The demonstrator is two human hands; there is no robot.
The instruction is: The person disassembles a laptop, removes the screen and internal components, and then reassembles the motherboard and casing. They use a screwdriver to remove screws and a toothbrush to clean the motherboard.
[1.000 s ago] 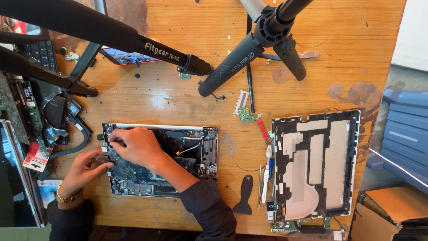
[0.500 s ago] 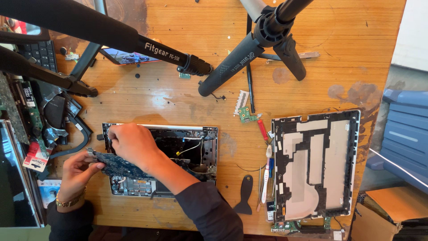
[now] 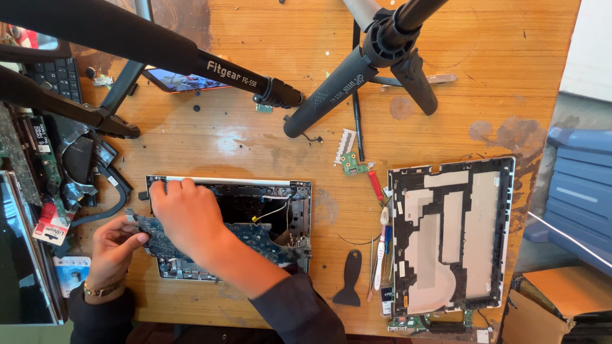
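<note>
Motherboard [image 3: 255,237] lifting out of the opened laptop chassis [image 3: 299,191]

A second ago it lay seated; now it tilts up, left hand [image 3: 115,245] pinching its left edge, right hand [image 3: 185,213] spread flat over the chassis' top-left corner, bracing.

Stained wooden workbench [image 3: 255,146], daylit.

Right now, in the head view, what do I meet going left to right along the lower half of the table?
Left hand → right hand on the blue circuit board → black pry tool → toothbrush → white back cover.
</note>
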